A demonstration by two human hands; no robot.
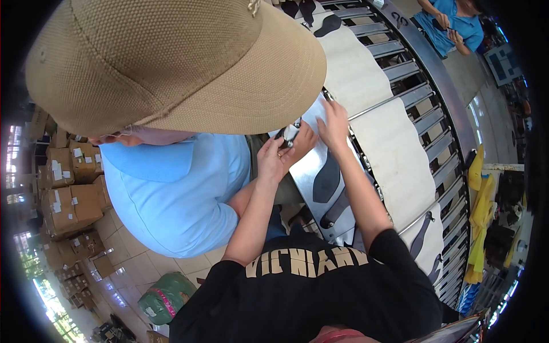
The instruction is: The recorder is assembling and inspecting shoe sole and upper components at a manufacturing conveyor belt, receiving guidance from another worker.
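My left hand [273,159] is closed, fingers pinching a small black-and-silver part [288,135]. Right beside that part is the hand [307,137] of a co-worker in a light blue shirt; whether it also grips the part I cannot tell. Farther right, my right hand [334,121] reaches over the metal side plate [309,180] at the conveyor's edge, its thumb and fingers apart, with nothing visible in them. On the plate below lie a dark paddle-shaped piece [327,182] and a second dark piece with a rounded end [337,210].
A roller conveyor [414,94] carrying white sheets [394,154] runs along the right, with more dark pieces [421,234] on it. The co-worker's tan cap [189,63] covers the upper left. Cardboard boxes [71,206] and a green wrapped bundle [166,297] stand on the left.
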